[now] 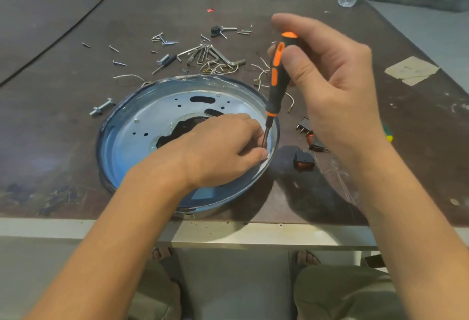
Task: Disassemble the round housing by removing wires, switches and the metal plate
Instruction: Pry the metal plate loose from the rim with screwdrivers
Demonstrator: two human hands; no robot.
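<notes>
Screwdriver tip (265,142) seemingly behind fingers (256,153)

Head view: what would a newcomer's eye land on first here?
First, the orange-and-black screwdriver held upright in the right hand, tip down at the right inner edge of the round housing near the table's front edge. The left hand reaches into the housing, fingers pinched at the tip. Behind lie scattered screws and hex keys; a black rocker switch sits to the housing's right.
</notes>
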